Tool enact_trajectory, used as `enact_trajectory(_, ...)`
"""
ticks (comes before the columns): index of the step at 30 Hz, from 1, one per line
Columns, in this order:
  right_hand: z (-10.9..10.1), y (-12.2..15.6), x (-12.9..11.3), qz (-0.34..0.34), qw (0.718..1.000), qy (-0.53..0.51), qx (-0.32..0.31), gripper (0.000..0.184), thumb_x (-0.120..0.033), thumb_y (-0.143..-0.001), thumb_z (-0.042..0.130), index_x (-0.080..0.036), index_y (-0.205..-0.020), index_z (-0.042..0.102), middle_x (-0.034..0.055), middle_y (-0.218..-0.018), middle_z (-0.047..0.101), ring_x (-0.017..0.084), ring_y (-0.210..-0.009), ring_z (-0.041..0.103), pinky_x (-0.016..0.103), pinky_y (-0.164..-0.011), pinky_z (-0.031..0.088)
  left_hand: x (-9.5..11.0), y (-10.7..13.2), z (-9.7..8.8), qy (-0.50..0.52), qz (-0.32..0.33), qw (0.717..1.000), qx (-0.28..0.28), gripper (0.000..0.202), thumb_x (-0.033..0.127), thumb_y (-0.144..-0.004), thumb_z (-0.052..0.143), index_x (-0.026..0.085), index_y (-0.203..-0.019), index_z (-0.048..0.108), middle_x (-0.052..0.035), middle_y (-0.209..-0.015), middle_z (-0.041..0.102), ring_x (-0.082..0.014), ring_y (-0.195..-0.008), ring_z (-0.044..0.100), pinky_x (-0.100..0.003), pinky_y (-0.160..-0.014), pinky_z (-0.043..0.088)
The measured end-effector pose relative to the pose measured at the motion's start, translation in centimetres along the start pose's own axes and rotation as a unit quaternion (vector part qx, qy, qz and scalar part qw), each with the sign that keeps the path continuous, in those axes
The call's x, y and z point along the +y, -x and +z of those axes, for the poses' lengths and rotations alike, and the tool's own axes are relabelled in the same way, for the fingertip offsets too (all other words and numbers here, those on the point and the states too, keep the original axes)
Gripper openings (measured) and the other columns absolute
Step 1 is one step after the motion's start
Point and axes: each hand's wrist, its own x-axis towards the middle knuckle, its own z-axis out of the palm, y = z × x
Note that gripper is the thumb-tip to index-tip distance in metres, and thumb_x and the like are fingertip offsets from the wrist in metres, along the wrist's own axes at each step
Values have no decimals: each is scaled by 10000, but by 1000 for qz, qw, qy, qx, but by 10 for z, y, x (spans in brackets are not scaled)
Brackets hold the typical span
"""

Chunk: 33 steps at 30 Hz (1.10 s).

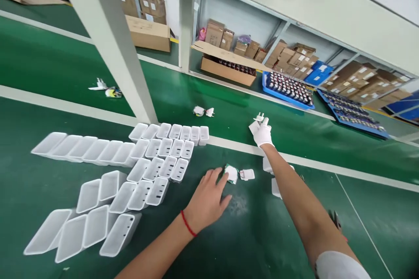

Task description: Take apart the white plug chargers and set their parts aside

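My left hand (209,194), bare with a red string bracelet at the wrist, is spread low over the green work surface. Its fingertips are at the left edge of a green circuit board with a white pad (231,174); whether they touch it I cannot tell. A small white plastic cover (247,175) lies just right of the board. Further out, my right hand (263,134), in a white glove, is closed around a white plug piece (259,118) with prongs pointing away. Several open white plastic housings (151,169) stand in rows on the left.
Two similar plug-and-board assemblies lie ahead, one in the middle (203,111) and one at the left (109,90). White blocks (276,187) sit under my right forearm, with dark-handled pliers (336,220) nearby. A slanted post (114,43) rises at left. Blue trays (288,89) of parts stand beyond.
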Motion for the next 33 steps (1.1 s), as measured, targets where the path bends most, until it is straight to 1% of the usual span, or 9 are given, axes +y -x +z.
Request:
enact_trajectory(3,-6,-7,1,65,998,7,-4,612,-314,-848,505,-18,-1359,343,224,-1065,551,276,-839,644,372,-731,507,-9,8,-17,-36,-29,996,70,340,244,-924,466,145,-1224,590,-138,-1240,604,-310,-1190,533,-482,-988,483)
enact_trajectory(6,-27,-8,-8,61,997,27,31,685,-381,-811,582,16,-1328,370,306,-1175,509,402,-1096,541,481,-866,456,-18,4,-33,-101,-92,981,141,368,197,-936,429,94,-1260,569,-179,-1297,576,-370,-1283,452,-546,-1021,432)
enact_trajectory(10,-45,-7,-60,-141,989,15,37,517,-351,-931,407,-121,-1394,397,207,-1315,526,358,-1300,395,540,-1076,269,-26,-3,-39,-140,-125,972,139,387,227,-932,439,57,-1248,584,-215,-1321,562,-423,-1308,424,-616,-1039,382)
enact_trajectory(13,-28,-13,-110,-263,964,4,-32,446,-352,-907,485,-219,-1332,511,99,-1310,590,300,-1374,339,546,-1159,33,-30,-1,-35,-138,-108,977,119,362,251,-933,441,84,-1190,634,-192,-1293,596,-409,-1288,463,-614,-1055,378)
enact_trajectory(18,17,-34,-147,-238,965,-41,-98,418,-320,-794,667,-174,-1180,608,131,-1215,656,351,-1389,312,658,-1094,-67,-28,-1,-37,-144,-104,977,122,366,241,-934,430,93,-1198,635,-186,-1284,607,-389,-1300,468,-576,-1067,403)
enact_trajectory(22,23,-43,-133,-176,966,-150,-115,292,-262,-751,713,-159,-1020,671,145,-1135,690,356,-1354,372,691,-1078,-59,-18,-23,-48,-141,-128,975,113,424,166,-923,411,50,-1307,545,-231,-1374,522,-399,-1353,394,-589,-1090,369)
enact_trajectory(24,17,-40,-119,-149,952,-239,-118,400,-309,-745,721,-146,-1104,652,168,-1230,643,344,-1336,409,659,-1109,99,-16,-42,-48,-138,-151,973,105,457,114,-906,393,38,-1343,506,-246,-1415,470,-402,-1376,350,-601,-1102,338)
enact_trajectory(28,-6,-11,-83,-117,881,-436,-138,709,-454,-692,749,-95,-1273,559,192,-1269,614,311,-1170,588,493,-984,460,-20,-74,-39,-160,-187,964,98,455,45,-881,353,9,-1287,555,-266,-1427,444,-419,-1380,333,-623,-1093,317)
enact_trajectory(33,-41,59,-38,-108,780,-598,-147,709,-555,-642,769,-189,-1229,613,129,-1237,649,308,-1110,629,484,-920,519,-23,-91,-33,-160,-182,963,122,394,40,-884,328,-30,-1047,680,-321,-1352,492,-458,-1356,353,-635,-1055,336)
